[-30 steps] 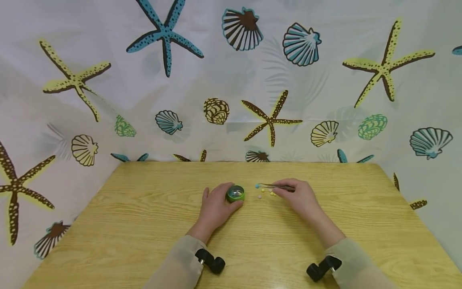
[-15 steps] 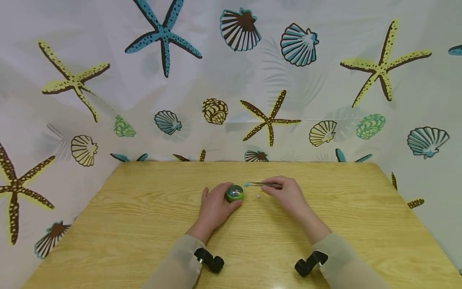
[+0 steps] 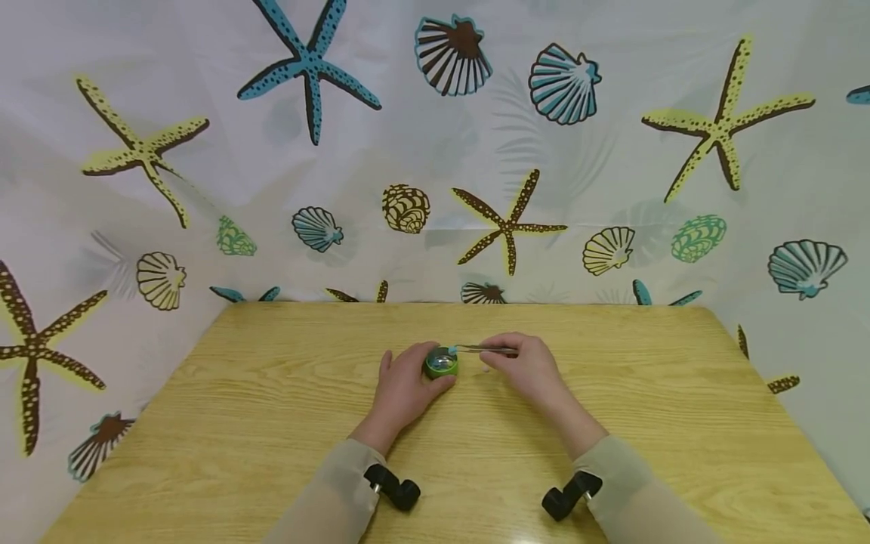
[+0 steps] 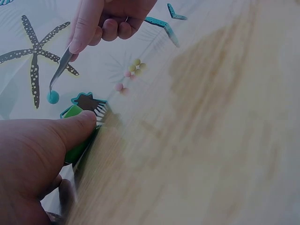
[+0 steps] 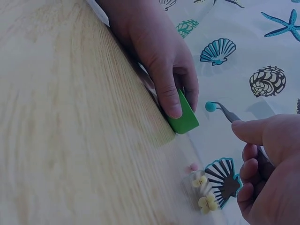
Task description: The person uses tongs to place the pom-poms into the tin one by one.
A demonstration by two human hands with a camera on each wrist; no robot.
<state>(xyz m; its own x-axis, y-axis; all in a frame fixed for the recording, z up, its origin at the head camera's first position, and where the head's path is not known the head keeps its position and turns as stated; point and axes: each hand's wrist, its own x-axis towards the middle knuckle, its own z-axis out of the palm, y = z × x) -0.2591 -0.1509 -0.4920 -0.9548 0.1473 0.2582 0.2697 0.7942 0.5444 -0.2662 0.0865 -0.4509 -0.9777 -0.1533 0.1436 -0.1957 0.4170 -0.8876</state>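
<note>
My left hand [image 3: 405, 381] grips a small round green container [image 3: 442, 372] on the table, thumb on the near side and fingers round the far side. Its top is uncovered and its inside looks shiny. My right hand [image 3: 529, 368] holds metal tweezers [image 5: 228, 112] between thumb and fingers, pointing left. At the tweezers' bent tip is a small blue bead [image 5: 211, 107], which in the head view appears over the container's far rim. In the left wrist view, pink beads [image 4: 119, 87] and yellow beads [image 4: 137, 62] lie on the table below the right hand.
A wooden table [image 3: 272, 423] extends around both hands. Behind it and at its sides hangs a white cloth [image 3: 367, 159] printed with starfish and shells. Each sleeve carries a black wrist mount [image 3: 394, 487]. In the head view, the right hand hides most loose beads.
My right hand has moved left, carrying the blue bead in the tweezers from beside the loose beads to over the container. The left hand stays in place round the container.
</note>
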